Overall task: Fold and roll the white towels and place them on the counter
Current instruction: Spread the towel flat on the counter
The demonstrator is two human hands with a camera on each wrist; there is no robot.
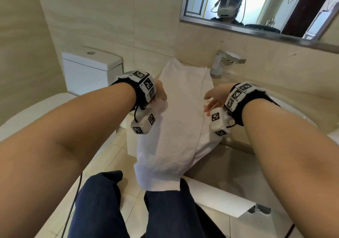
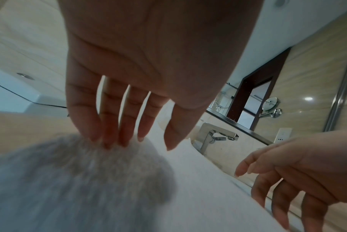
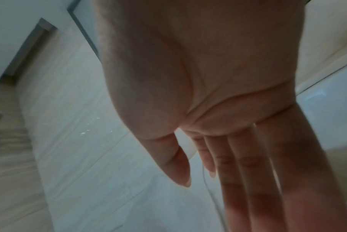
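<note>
A: Nearest the camera?

B: Dark blue trousers (image 1: pixel 102 206) at the bottom edge, over pale floor tiles. Just beyond, the hanging end of a white towel (image 1: pixel 170 127), draped off the front edge of the counter (image 1: pixel 229 157) and dangling toward the legs.

A: And the rest of the towel?

B: Laid lengthwise over the counter as a long strip, apparently already folded, reaching back to the wall beside the chrome faucet (image 1: pixel 222 63). Not yet rolled.

A: Hands?

B: One at each long edge, about midway along. Left hand (image 1: pixel 161 93): fingers (image 2: pixel 108 125) straight, slightly spread, tips pressing into the pile, clamped on nothing. Right hand (image 1: pixel 215 98): fingers (image 2: pixel 267 193) loosely spread and relaxed, at or just above the towel's right edge; contact impossible to confirm. Gripping nothing.

A: Handling?

B: Judged soft, limp, light, with a grippy terry surface. Likely to sag and slide toward the overhanging end if released. Best taken by pinching both corners of the hanging end, or by pressing flat palms on the two long edges to keep the layers aligned while rolling. Nothing breakable.

A: Farther back?

B: White toilet cistern (image 1: pixel 91 68) to the left against beige wall tiles. Above the faucet, a metal-framed mirror (image 1: pixel 256 8) reflecting a head-worn camera rig.
</note>
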